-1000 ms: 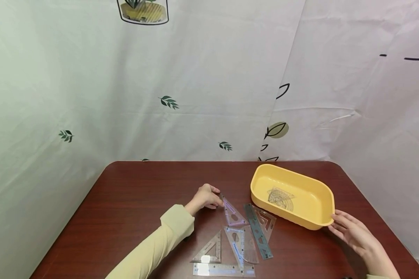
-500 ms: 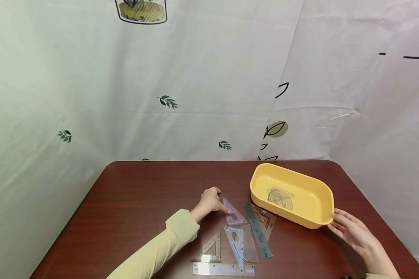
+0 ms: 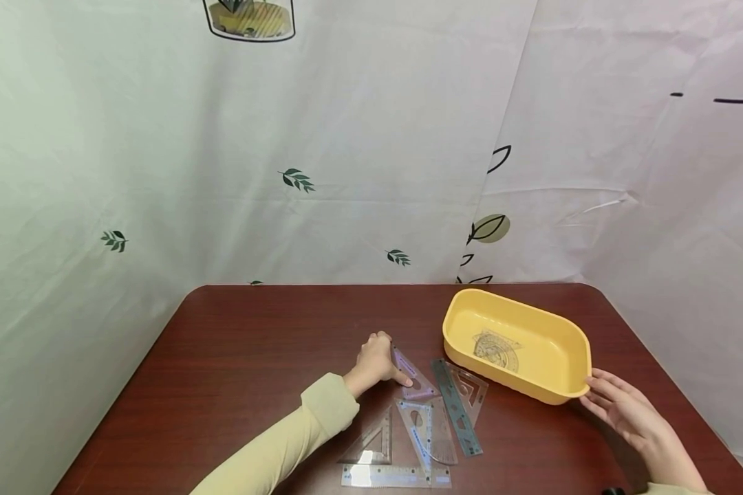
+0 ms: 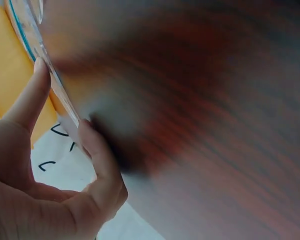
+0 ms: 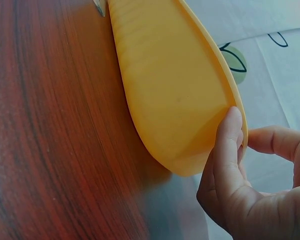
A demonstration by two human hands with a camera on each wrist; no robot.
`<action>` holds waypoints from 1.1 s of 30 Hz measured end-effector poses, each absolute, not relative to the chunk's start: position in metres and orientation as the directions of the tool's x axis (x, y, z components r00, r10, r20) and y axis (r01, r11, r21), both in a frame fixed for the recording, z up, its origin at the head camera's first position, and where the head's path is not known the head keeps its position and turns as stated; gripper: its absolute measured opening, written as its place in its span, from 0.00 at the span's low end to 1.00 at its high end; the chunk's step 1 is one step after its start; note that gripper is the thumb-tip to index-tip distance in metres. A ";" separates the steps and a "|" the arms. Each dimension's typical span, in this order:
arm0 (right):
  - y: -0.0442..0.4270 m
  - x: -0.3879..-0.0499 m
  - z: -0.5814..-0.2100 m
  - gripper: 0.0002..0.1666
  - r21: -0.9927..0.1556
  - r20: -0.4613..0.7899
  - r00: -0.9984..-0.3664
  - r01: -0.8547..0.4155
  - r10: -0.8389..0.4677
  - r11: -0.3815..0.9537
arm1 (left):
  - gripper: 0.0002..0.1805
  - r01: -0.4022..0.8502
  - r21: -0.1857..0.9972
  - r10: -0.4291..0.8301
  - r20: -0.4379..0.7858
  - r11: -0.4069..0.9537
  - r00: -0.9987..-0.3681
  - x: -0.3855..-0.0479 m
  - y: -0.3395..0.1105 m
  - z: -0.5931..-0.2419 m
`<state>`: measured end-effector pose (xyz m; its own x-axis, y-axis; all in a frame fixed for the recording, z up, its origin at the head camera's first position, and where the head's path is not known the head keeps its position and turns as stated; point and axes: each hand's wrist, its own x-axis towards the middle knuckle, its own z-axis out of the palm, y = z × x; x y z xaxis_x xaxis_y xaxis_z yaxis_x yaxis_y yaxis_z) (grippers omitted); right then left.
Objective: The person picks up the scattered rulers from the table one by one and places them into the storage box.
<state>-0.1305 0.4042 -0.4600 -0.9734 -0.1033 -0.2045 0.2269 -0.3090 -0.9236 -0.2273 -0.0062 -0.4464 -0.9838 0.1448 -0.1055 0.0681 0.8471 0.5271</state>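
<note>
Head | left hand (image 3: 376,362) | thumb farther down purple set square (image 3: 422,390) than before

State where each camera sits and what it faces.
Head: on the head, facing forward and down at table and cloth; left hand, right hand, sleeves show.
Left wrist: on that wrist, facing the purple set square; only the left hand shows.
Right wrist: on that wrist, facing the yellow tray; only the right hand shows.
Both wrist views share the yellow tray and cloth.
</note>
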 end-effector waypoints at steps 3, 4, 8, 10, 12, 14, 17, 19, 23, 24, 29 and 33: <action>0.404 -0.130 -0.460 0.19 -0.923 -0.204 -0.973 0.229 -0.110 -0.310 | 0.47 0.019 0.502 0.116 -0.161 0.864 -0.980 -0.230 -0.004 -0.445; 0.404 -0.130 -0.460 0.19 -0.922 -0.204 -0.973 0.229 -0.111 -0.311 | 0.47 0.004 0.497 0.106 -0.177 0.868 -0.978 -0.230 -0.004 -0.444; 0.403 -0.130 -0.460 0.19 -0.923 -0.205 -0.972 0.231 -0.113 -0.309 | 0.48 -0.048 0.503 0.071 -0.213 0.863 -0.974 -0.232 -0.002 -0.444; 0.403 -0.130 -0.460 0.19 -0.923 -0.207 -0.972 0.232 -0.111 -0.308 | 0.48 -0.069 0.531 0.050 -0.205 0.845 -0.977 -0.231 -0.002 -0.444; 0.403 -0.130 -0.460 0.19 -0.923 -0.209 -0.972 0.233 -0.109 -0.306 | 0.48 -0.086 0.564 0.032 -0.196 0.822 -0.980 -0.231 -0.002 -0.444; 0.403 -0.130 -0.459 0.18 -0.924 -0.212 -0.971 0.235 -0.106 -0.302 | 0.47 -0.105 0.599 0.016 -0.193 0.794 -0.981 -0.231 -0.003 -0.445; 0.404 -0.129 -0.459 0.18 -0.923 -0.220 -0.971 0.240 -0.099 -0.301 | 0.44 -0.123 0.653 0.007 -0.193 0.748 -0.981 -0.232 -0.006 -0.445; 0.404 -0.129 -0.459 0.18 -0.922 -0.224 -0.970 0.242 -0.095 -0.301 | 0.41 -0.131 0.688 0.003 -0.190 0.713 -0.982 -0.233 -0.009 -0.445; 0.404 -0.129 -0.459 0.18 -0.922 -0.228 -0.969 0.245 -0.090 -0.301 | 0.36 -0.157 0.794 0.025 -0.212 0.588 -0.977 -0.237 -0.016 -0.446; 0.404 -0.129 -0.459 0.18 -0.922 -0.230 -0.969 0.246 -0.090 -0.299 | 0.36 -0.169 0.828 0.041 -0.225 0.535 -0.974 -0.238 -0.017 -0.447; 0.403 -0.129 -0.458 0.18 -0.922 -0.237 -0.968 0.252 -0.086 -0.294 | 0.33 -0.237 0.936 0.091 -0.269 0.261 -0.959 -0.241 -0.019 -0.452; 0.403 -0.130 -0.458 0.18 -0.921 -0.242 -0.967 0.255 -0.079 -0.294 | 0.32 -0.258 0.949 0.097 -0.278 0.180 -0.956 -0.242 -0.020 -0.453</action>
<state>-0.1296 0.4029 -0.4580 -0.9669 -0.0794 -0.2423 0.2550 -0.2940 -0.9212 -0.2423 -0.0201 -0.4534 -0.9555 0.0971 -0.2785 -0.2582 0.1804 0.9491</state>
